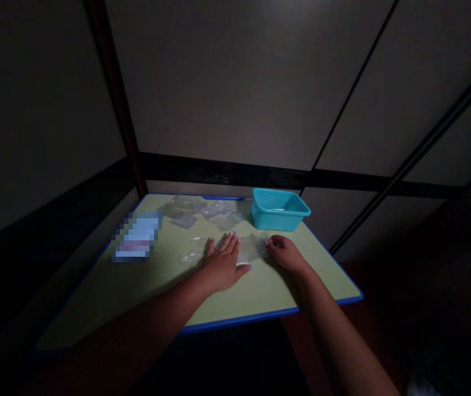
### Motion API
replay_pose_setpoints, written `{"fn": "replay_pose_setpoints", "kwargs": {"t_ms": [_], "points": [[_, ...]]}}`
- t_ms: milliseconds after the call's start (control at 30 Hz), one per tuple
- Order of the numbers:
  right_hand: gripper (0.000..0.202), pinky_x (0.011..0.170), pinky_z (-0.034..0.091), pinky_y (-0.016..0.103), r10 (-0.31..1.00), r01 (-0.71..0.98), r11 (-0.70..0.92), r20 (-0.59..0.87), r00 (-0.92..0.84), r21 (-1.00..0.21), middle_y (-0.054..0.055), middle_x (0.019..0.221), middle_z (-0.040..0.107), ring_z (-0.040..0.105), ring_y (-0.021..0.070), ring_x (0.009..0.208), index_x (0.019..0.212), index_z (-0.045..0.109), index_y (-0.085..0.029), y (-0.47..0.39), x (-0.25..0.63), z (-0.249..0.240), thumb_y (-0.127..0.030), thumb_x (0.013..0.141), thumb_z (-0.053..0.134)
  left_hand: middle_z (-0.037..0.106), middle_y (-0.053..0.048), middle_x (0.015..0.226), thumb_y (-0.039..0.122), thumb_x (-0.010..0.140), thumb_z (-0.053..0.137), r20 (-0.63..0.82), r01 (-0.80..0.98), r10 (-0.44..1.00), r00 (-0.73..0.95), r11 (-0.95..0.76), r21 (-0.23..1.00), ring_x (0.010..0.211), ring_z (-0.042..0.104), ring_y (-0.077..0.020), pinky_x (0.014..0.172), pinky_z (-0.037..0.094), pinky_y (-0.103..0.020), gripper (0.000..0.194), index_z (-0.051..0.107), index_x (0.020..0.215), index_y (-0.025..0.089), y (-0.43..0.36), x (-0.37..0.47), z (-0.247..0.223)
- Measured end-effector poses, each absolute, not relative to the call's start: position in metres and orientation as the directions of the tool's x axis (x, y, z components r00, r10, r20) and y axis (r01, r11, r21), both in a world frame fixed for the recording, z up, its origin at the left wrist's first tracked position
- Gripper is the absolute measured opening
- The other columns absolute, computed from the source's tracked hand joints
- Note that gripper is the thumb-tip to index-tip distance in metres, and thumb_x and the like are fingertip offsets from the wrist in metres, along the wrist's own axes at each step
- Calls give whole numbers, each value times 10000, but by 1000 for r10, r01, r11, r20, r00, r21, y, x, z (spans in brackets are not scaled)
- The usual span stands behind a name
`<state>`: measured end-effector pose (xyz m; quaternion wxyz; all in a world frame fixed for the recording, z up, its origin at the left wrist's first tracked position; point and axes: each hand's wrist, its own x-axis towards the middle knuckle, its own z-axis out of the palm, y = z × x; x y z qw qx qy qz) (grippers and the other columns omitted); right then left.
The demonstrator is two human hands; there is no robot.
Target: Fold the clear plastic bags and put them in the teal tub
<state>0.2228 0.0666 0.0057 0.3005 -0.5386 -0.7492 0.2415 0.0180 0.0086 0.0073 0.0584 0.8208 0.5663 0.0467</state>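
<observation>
Turquoise and smooth, a rectangular plastic tub (278,221) stands near the far right corner of your pale yellow-green tabletop (255,300); its contents are too dim to tell. Crinkled transparent plastic bags (183,220) lie along the far edge. Mid-tabletop, your left hand (222,267) rests flat, grip released, beside a clear plastic sheet-like bag (249,250); your right hand (283,253) pinches its right end.

Tabletop (255,297) pale yellow-green, edge (243,319) blue. Far-right tub (278,221) plain turquoise. Plastic film (251,250) at centre colourless, faintly grey.
</observation>
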Motion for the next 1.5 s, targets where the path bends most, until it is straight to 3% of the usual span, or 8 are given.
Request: {"fn": "replay_pose_setpoints", "kwargs": {"t_ms": [333, 467, 667, 1067, 1267, 1500], "points": [[283, 502, 264, 245, 972, 632, 232, 156, -174, -739, -43, 514, 408, 359, 110, 511, 561, 391, -209, 65, 223, 8, -435, 715, 465, 28, -146, 1510, 710, 808, 237, -51, 931, 937, 345, -334, 147, 1393, -38, -281, 1073, 38, -573, 917, 142, 1449, 61, 11, 16, 4], [306, 501, 261, 244, 975, 541, 213, 141, -172, -814, -52, 510, 393, 345, 103, 506, 554, 389, -210, 64, 222, 8, -460, 692, 499, 13, -150, 1507, 713, 807, 228, -80, 929, 933, 350, -335, 160, 1394, -31, -280, 1071, 36, -575, 923, 123, 1451, 60, 11, 16, 4], [332, 520, 298, 240, 979, 260, 137, 91, -181, -956, -47, 521, 482, 402, 100, 504, 569, 415, -207, 66, 219, 6, -478, 636, 593, 14, -147, 1508, 721, 804, 232, -75, 926, 933, 352, -335, 172, 1390, -34, -293, 1070, 47, -576, 923, 111, 1456, 80, 12, 16, 3], [392, 554, 352, 254, 986, 121, 134, 121, -112, -984, -27, 511, 568, 496, 123, 511, 570, 462, -202, 69, 218, 0, -527, 613, 677, -6, -140, 1504, 680, 824, 244, -110, 931, 934, 340, -318, 178, 1395, -24, -261, 1078, 53, -563, 896, 109, 1451, 54, 10, 18, 9], [402, 706, 422, 295, 966, 170, 209, 176, -190, -963, 25, 679, 664, 580, 161, 674, 657, 583, -181, 63, 216, 7, -574, 744, 568, -6, -141, 1507, 680, 823, 256, -96, 930, 936, 339, -318, 186, 1392, -25, -280, 1075, 56, -564, 885, 110, 1456, 79, 11, 18, 6], [508, 965, 378, 418, 909, 319, 299, 167, -382, -899, 89, 1136, 645, 564, 257, 1065, 1058, 661, -207, 54, 218, 9, -594, 737, 592, -10, -149, 1505, 681, 825, 245, -100, 928, 934, 344, -322, 189, 1393, -25, -276, 1075, 56, -559, 885, 105, 1455, 76, 10, 18, 7]]}}
